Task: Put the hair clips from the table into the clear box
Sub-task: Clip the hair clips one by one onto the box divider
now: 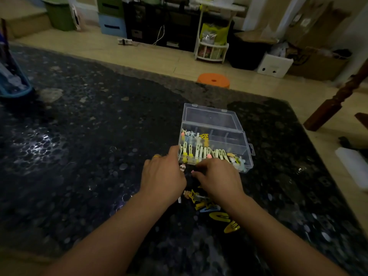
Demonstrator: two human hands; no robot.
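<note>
Head view looks down on a dark speckled table (79,136) where the clear box (216,140) lies open, its lid (209,116) folded flat on the far side. Inside the box, the near long compartment holds a row of pale yellow hair clips (207,153), the far left compartments hold star-shaped ones, and the far right compartments look bare. Left hand (162,176) touches the box's near left corner, fingers loosely curled; whether they hold anything I cannot tell. Right hand (217,179) sits at the box's near wall, fingertips bunched together, their contents hidden. Loose clips (211,206) lie just nearer than the box, between the wrists.
</note>
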